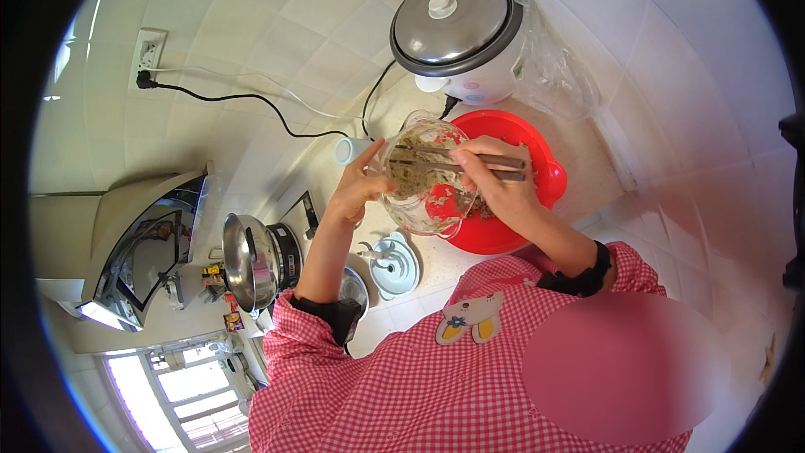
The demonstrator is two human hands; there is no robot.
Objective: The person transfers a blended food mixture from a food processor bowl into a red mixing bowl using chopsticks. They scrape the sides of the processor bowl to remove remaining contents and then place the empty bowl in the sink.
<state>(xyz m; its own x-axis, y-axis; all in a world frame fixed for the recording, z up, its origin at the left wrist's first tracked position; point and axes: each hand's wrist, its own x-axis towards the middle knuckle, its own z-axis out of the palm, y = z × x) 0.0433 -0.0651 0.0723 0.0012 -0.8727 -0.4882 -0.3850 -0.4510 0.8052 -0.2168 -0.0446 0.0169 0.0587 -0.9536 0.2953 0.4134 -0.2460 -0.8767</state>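
My left hand (358, 192) grips the rim of a clear bowl (415, 220), its thumb over the edge. The bowl is tilted above a red plastic basin (547, 138), and a greenish-brown minced mixture (409, 179) clings to its inside. In my right hand (497, 179) is a pair of dark chopsticks (503, 160), their tips in the mixture. Some brown minced food (483, 207) lies in the basin, partly hidden under my right hand and the bowl.
A rice cooker (456, 31) stands behind the basin, with a clear plastic bag (553, 69) beside it. Left of the basin are a pale blue cup (349, 151) and a light blue lid with a blade fitting (402, 264). Farther left sits a steel pan (242, 258). Power cords (251, 97) run along the wall.
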